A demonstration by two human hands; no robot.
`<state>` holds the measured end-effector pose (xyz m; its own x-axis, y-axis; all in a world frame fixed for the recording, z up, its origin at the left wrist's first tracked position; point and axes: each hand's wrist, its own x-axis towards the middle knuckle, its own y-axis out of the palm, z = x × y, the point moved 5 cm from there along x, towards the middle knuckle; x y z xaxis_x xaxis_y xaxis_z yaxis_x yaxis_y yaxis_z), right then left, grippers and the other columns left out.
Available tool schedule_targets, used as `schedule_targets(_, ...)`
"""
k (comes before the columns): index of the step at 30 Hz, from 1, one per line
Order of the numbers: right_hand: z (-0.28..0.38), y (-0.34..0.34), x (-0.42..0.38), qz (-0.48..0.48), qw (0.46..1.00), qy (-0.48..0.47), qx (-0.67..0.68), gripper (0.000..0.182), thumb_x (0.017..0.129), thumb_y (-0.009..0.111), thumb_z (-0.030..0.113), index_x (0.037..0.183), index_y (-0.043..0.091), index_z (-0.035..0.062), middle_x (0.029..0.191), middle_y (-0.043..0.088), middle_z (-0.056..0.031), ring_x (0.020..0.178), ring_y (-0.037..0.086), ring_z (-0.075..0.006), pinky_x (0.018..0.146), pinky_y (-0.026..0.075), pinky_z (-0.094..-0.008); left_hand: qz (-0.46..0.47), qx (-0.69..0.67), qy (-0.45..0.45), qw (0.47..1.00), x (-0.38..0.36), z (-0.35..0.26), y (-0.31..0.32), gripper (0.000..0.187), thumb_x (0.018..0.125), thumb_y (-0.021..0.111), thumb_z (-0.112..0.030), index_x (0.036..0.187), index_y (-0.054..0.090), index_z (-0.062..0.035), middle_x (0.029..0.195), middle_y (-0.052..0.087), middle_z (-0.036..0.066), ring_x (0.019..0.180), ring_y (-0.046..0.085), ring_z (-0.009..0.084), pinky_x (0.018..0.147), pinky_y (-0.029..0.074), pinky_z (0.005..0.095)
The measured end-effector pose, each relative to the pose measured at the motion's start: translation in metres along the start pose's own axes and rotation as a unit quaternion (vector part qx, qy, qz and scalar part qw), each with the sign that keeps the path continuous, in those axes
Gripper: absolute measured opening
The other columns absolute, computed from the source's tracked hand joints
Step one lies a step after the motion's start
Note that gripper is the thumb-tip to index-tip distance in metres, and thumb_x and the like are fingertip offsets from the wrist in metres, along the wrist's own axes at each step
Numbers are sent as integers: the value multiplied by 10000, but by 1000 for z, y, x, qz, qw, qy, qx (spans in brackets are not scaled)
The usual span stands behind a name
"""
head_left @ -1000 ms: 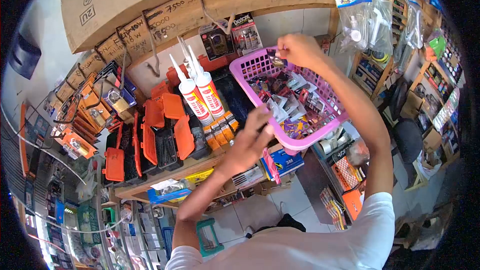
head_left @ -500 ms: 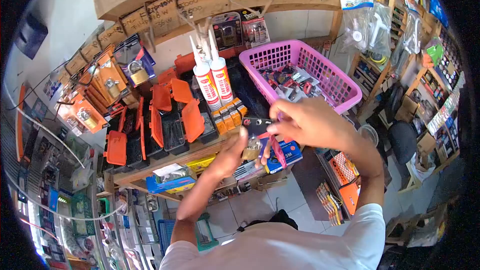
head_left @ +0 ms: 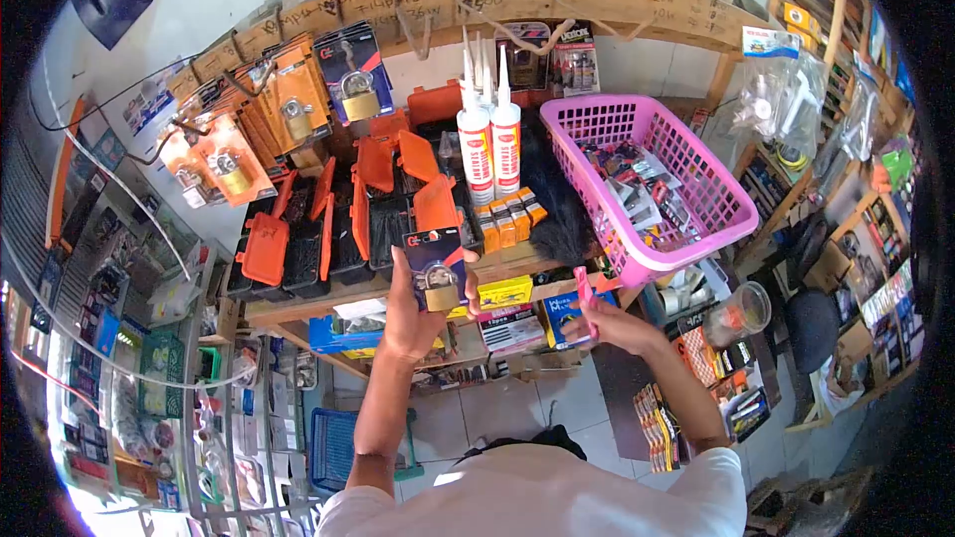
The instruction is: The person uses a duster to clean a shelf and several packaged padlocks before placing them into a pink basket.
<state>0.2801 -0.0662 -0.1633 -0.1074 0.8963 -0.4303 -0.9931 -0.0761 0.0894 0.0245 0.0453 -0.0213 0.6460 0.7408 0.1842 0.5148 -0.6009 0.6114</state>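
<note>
My left hand (head_left: 406,323) is closed around a carded padlock (head_left: 436,273), held upright in front of the shelf. The padlock has a brass-coloured body and sits on a dark blue and black card with red print. To the right, my right hand (head_left: 617,326) grips a narrow pink item (head_left: 585,296); its exact kind I cannot make out. That hand is apart from the card, close to a blue box (head_left: 563,316) below the shelf edge. Similar carded padlocks (head_left: 354,85) hang on the wall at the upper left.
Open black bins with orange lids (head_left: 267,249) stand on the shelf (head_left: 298,310). Beside them are silicone sealant tubes (head_left: 506,149) and small orange boxes (head_left: 507,224). A pink basket (head_left: 686,261) of small packaged goods stands to the right. Metal hooks (head_left: 418,38) jut from a wooden beam.
My hands have moved apart. The left now holds the carded padlock upright and alone; the right has left the card and moved lower right with the pink item. The view has shifted left.
</note>
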Motion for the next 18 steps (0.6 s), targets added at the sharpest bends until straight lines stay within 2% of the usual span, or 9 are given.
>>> schedule_targets(1, -3, 5, 13, 23, 993, -43, 104, 513, 951, 466, 544, 1248, 436, 127, 1030, 642, -100, 861, 639, -172, 673, 508, -297, -5, -6, 5, 1000, 0, -1, -3, 794, 967, 145, -627, 1101, 564, 34, 717, 581, 139, 636, 584, 288, 606, 468, 370)
schedule_targets(2, -4, 11, 18, 24, 993, -39, 106, 513, 951, 466, 544, 1248, 436, 127, 1030, 642, -100, 861, 639, -172, 673, 508, -297, -10, -13, 10, 1000, -1, -1, -5, 782, 970, 150, -620, 1098, 561, 32, 716, 579, 140, 637, 585, 291, 608, 469, 370)
schedule_targets(4, -1, 15, 28, -35, 959, -60, 276, 449, 952, 475, 524, 1205, 462, 153, 859, 620, -38, 665, 584, -124, 571, 468, -259, -19, -5, 28, 999, -2, -3, -9, 754, 978, 158, -604, 1093, 556, 26, 718, 574, 139, 636, 582, 291, 607, 464, 369)
schedule_targets(5, 3, 25, 31, 8, 921, -79, 380, 378, 955, 475, 513, 1154, 503, 193, 696, 506, 29, 502, 441, -78, 459, 383, -227, -21, -9, 28, 999, -3, -3, -10, 746, 980, 162, -600, 1094, 557, 22, 725, 575, 138, 639, 580, 288, 607, 462, 368)
schedule_targets(9, -14, 49, 12, -29, 902, -115, 415, 346, 962, 431, 545, 1082, 515, 232, 599, 382, 77, 409, 308, -62, 357, 245, -230, -33, -17, 41, 998, -5, -3, -17, 725, 982, 170, -595, 1109, 553, 8, 743, 574, 132, 643, 569, 281, 618, 455, 368)
schedule_targets(12, -65, 82, -8, -137, 929, -151, 309, 382, 973, 411, 540, 1061, 502, 180, 564, 383, 48, 416, 337, -72, 367, 273, -230, -10, -32, 50, 998, -4, -2, -31, 736, 972, 180, -613, 1146, 536, 7, 797, 601, 156, 716, 613, 323, 669, 472, 388)
schedule_targets(14, -89, 106, -28, -196, 929, -203, 239, 420, 976, 405, 534, 1055, 502, 133, 566, 401, 33, 423, 362, -81, 372, 286, -239, -34, -29, 39, 998, -2, 0, -34, 780, 960, 123, -638, 1156, 542, -10, 932, 639, 158, 888, 658, 316, 760, 470, 380)
schedule_targets(15, -104, 113, -37, -213, 925, -219, 227, 445, 977, 401, 534, 1060, 502, 109, 572, 410, 29, 429, 374, -86, 373, 288, -244, -6, -17, 55, 998, -1, -1, -36, 770, 960, 143, -637, 1216, 521, -17, 1066, 628, 181, 1063, 617, 342, 879, 473, 428)
schedule_targets(18, -132, 128, -50, -194, 928, -247, 200, 460, 970, 447, 513, 1060, 520, 67, 604, 459, 9, 475, 412, -81, 421, 340, -248, -83, -36, 92, 992, 6, 0, -39, 742, 964, 183, -628, 1276, 495, -31, 1193, 590, 179, 1166, 553, 341, 995, 426, 470)
